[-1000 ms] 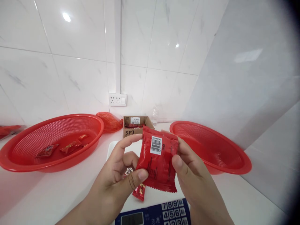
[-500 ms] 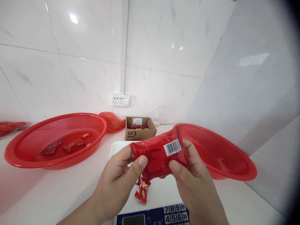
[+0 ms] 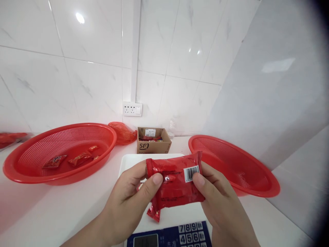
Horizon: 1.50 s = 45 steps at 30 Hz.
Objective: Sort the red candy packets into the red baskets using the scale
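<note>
A red snack packet (image 3: pixel 174 188) with a barcode on its upper right is held up in front of me, its printed back facing me. My left hand (image 3: pixel 136 195) grips its left end, thumb on the front and fingers behind. On the right end, my right hand (image 3: pixel 216 192) holds it the same way, the thumb lying beside the barcode. Below the packet is a digital scale with a white pan (image 3: pixel 177 214) and a blue keypad panel (image 3: pixel 169 236). On the pan lies a small red wrapped packet (image 3: pixel 154 213), partly covered by the held one.
A red plastic basket (image 3: pixel 61 178) at left contains several small red packets (image 3: pixel 79 158). Another red basket (image 3: pixel 257 171) stands at right. Behind are a cardboard box (image 3: pixel 154 147) with packets inside, a red plastic bag (image 3: pixel 123 133) and a wall socket (image 3: pixel 132 109).
The red snack packet has moved slightly down and been turned to lie more level. Both hands keep hold of it, and more of the small packet on the pan is covered.
</note>
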### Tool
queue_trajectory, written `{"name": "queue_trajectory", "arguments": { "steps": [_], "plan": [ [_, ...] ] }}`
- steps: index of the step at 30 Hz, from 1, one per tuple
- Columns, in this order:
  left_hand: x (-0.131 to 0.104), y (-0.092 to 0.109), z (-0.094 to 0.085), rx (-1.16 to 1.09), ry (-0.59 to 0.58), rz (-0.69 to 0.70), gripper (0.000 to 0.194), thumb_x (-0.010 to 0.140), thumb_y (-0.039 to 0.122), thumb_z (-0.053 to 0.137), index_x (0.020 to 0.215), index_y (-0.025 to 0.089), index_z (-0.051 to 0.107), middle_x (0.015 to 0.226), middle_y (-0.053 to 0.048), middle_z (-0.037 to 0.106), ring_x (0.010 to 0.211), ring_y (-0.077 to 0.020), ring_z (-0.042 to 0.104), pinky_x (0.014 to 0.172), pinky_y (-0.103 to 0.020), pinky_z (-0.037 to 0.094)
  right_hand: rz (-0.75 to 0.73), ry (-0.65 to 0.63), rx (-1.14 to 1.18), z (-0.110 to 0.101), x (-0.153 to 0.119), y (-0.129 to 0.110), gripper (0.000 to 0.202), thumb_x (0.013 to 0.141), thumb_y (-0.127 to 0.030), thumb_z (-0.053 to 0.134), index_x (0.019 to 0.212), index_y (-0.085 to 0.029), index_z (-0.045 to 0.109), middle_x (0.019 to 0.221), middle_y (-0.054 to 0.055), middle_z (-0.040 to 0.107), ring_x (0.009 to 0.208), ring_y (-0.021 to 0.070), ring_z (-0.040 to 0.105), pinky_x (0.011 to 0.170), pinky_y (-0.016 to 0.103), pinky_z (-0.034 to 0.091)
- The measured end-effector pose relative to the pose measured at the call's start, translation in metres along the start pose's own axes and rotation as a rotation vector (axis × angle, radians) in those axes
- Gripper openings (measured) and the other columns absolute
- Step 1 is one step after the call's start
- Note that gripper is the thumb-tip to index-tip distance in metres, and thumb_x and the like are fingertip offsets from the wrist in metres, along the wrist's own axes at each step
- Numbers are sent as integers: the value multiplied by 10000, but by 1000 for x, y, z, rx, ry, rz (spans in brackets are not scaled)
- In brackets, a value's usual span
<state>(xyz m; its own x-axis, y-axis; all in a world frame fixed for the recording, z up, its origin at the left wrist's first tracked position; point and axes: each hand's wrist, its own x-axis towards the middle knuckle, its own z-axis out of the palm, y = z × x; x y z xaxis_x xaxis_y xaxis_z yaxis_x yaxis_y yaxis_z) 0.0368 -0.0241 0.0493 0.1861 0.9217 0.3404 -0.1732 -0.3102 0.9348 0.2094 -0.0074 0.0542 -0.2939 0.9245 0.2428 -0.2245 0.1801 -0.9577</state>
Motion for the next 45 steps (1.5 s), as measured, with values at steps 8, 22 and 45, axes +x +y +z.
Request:
{"name": "queue_trajectory", "arguments": {
  "steps": [8,22,45],
  "plan": [
    [0,0,1,-12,55,-4,258,874,387,584,1019,223,720,917,-56,715,805,-200,644,699,-282,530,47,-7,-30,4,-3,-4,391,753,-519,664,1032,-246,694,932,83,737,875,276,693,669,389,588],
    [2,5,0,-157,1,-101,277,874,414,575,877,185,732,711,-27,697,512,-127,580,497,-242,494,120,3,50,14,-9,-3,306,745,-440,707,987,-252,709,971,72,736,884,255,693,754,398,579],
    [-1,-2,-7,22,48,-57,397,869,478,552,617,175,501,573,36,522,516,-75,462,457,-155,396,143,-30,-7,18,-11,-4,324,758,-406,703,1042,-249,701,1017,77,728,927,256,681,819,414,558]
  ]
}}
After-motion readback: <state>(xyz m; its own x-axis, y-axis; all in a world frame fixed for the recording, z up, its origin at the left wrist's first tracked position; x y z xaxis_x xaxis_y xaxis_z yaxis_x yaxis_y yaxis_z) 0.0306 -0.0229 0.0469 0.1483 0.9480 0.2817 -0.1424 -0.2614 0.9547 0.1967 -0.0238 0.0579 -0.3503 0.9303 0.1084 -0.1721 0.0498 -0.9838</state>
